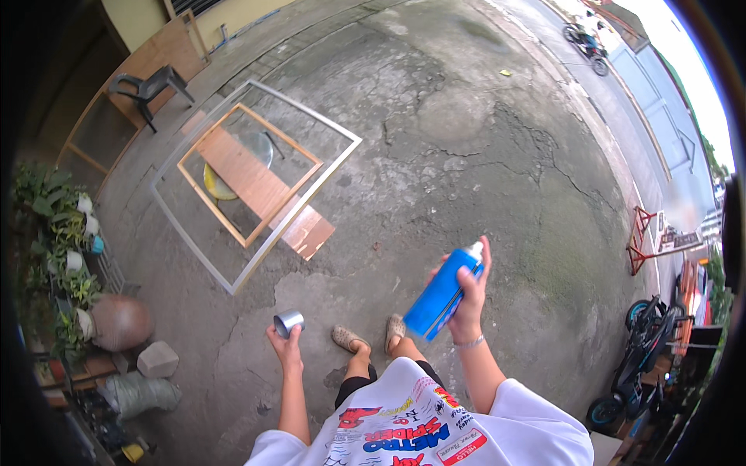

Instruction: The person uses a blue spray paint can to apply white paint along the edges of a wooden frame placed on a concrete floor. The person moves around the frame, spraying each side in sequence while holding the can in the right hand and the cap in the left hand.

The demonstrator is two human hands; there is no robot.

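My right hand (469, 311) is wrapped round a blue spray can (434, 299), which tilts with its white nozzle up and to the right. The index finger stretches up beside the nozzle; whether it presses it I cannot tell. Lower and to the left, my left hand (287, 353) grips a silver, cup-shaped cap (288, 320) by its side, apart from the can. Ahead on the left, a large silver-grey frame (196, 262) surrounds a smaller wooden frame (283, 138). A plywood strip (247, 172) lies across, over a round yellow-edged thing (215, 186) that it partly hides.
Cracked concrete ground (482, 155) spreads ahead. A dark plastic chair (151, 87) stands at the far left, potted plants (66, 256) and a big clay pot (122, 321) nearer. At right are a parked motorbike (641, 357) and a red metal stand (639, 241). A motorcycle with a rider (588, 43) is on the road.
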